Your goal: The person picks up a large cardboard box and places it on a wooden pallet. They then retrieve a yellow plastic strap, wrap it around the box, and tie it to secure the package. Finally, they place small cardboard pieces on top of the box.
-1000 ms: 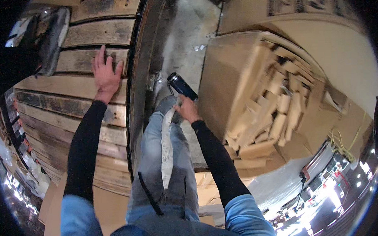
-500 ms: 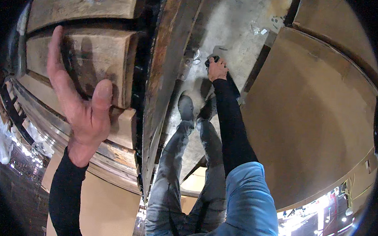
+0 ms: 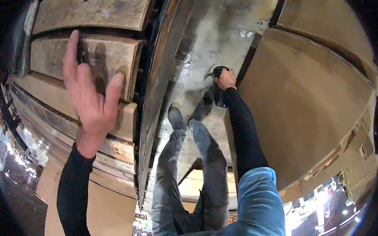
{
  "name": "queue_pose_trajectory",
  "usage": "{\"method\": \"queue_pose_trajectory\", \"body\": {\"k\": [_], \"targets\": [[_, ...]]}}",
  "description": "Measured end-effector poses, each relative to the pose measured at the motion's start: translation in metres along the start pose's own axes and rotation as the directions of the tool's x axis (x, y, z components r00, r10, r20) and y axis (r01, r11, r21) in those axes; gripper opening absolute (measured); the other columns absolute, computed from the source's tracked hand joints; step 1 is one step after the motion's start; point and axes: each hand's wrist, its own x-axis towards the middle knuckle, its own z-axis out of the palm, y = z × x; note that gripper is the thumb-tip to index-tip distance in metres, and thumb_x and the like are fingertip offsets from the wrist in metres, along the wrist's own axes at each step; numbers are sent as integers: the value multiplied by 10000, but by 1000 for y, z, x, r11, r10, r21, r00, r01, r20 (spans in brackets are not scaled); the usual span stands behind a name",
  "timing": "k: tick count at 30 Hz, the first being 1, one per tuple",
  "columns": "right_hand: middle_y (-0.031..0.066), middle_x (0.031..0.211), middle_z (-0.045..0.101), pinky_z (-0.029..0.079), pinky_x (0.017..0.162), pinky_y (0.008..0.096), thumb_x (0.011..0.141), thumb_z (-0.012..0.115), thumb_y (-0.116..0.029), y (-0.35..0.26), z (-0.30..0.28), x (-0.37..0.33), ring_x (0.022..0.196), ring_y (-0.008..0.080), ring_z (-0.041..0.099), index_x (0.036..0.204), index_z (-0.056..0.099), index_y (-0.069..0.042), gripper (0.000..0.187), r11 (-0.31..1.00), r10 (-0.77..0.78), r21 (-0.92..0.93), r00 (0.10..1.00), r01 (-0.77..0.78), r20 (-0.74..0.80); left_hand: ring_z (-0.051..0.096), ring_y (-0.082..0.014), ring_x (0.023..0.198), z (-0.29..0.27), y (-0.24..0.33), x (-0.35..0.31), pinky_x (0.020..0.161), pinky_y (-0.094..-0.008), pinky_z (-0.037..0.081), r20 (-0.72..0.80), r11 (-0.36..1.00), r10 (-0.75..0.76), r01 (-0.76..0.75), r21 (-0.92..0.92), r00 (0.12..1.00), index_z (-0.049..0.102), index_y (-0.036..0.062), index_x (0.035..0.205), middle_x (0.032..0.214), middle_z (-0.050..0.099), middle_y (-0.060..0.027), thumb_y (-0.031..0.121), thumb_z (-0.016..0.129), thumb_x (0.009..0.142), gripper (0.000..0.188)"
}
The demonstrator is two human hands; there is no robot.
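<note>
My left hand [image 3: 93, 104] is raised at the left in front of a wooden pallet [image 3: 81, 54]. Its fingers are apart and it holds nothing; whether it touches the boards I cannot tell. Down over the floor, my right hand [image 3: 226, 79] is closed around a black tool [image 3: 219, 98]. A rounded black end [image 3: 219, 71] shows at the fingers, and a darker body extends below the hand. Its exact kind is too small and shaded to tell. The tool is beside a large brown cardboard box [image 3: 303, 118] on the right.
I stand on a concrete floor [image 3: 204, 39] in a narrow gap between the pallet's long side beam [image 3: 159, 79] and the cardboard. Small clear plastic scraps [image 3: 242, 31] lie farther ahead. Behind my legs is another cardboard piece [image 3: 195, 182]. Yellow strapping [image 3: 345, 184] hangs at the lower right.
My right hand has come nearer to me and slightly right, with the black tool still in it. The left hand sits a little farther right and lower, and the view has shifted.
</note>
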Motion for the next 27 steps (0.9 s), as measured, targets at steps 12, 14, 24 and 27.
{"method": "queue_pose_trajectory", "body": {"k": [12,14,24,27], "targets": [[339,1260,437,464,945,519,757,823,-262,10,-61,-77,1103,486,523,1019,585,0,441,971,40,211,795,112,-605,384,-442,1303,3,-1,-8,1088,-522,300,-62,994,33,-27,105,997,520,-66,1018,1510,334,-265,404,595,959,479],[347,1272,431,463,944,525,759,815,-234,9,-63,-74,1109,499,515,1028,589,-3,421,970,32,205,765,131,-643,385,-442,1302,4,-2,-10,1087,-524,301,-60,993,40,-33,114,997,517,-65,1021,1506,339,-266,407,591,962,481],[317,1312,434,438,978,528,733,826,-297,-13,-82,-46,1196,471,469,1066,631,-42,463,975,143,222,821,-20,-553,392,-441,1294,9,-8,-17,1079,-530,301,-91,994,65,-56,98,994,501,-51,1097,1500,345,-272,380,591,965,460],[307,1349,421,428,1008,521,739,823,-316,-10,-81,-54,1232,468,449,1108,620,-45,501,967,178,250,807,-38,-563,394,-440,1294,8,-7,-19,1075,-533,308,-103,992,74,-63,114,992,503,-49,1121,1496,354,-268,365,592,965,451]]}}
